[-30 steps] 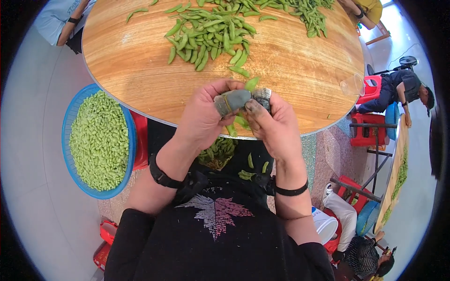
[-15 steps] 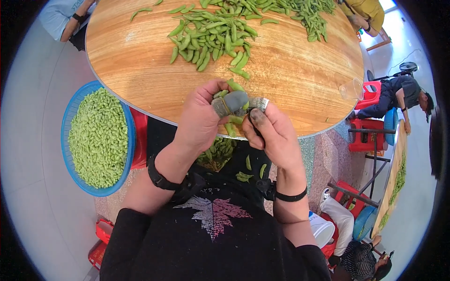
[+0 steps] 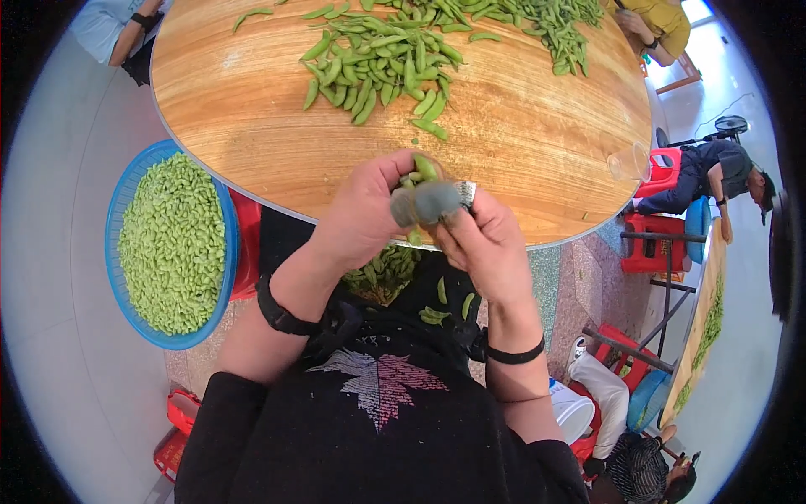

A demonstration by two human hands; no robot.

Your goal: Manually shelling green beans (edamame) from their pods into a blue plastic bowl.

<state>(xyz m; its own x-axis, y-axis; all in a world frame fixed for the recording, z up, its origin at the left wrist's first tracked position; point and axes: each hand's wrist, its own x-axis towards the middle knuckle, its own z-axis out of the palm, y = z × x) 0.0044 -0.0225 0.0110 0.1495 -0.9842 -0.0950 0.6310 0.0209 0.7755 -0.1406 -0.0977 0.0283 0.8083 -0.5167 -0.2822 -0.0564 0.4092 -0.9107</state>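
Note:
Both my hands meet over the near edge of the round wooden table (image 3: 227, 126). My left hand (image 3: 357, 206) is closed around several green soybean pods (image 3: 426, 166), whose ends stick out above and below its fingers. A grey guard (image 3: 428, 203) covers its thumb, which is blurred and reaches across to the right hand. My right hand (image 3: 491, 252) is closed against the same spot, with a patterned wrap (image 3: 466, 194) on one finger. What its fingertips pinch is hidden. Beyond my hands lies a heap of soybean pods (image 3: 382, 63).
A blue basket (image 3: 112, 252) full of shelled beans (image 3: 172, 244) stands at the left beside a red stool (image 3: 245, 244). Below the table edge are more pods (image 3: 382, 275). A clear cup (image 3: 628, 161) sits at the table's right. Other people sit around, some at another table (image 3: 701, 336).
My left thumb has swung right and down toward the right fingers. The right hand has shifted slightly left and down, and the pods in the left hand have moved a little.

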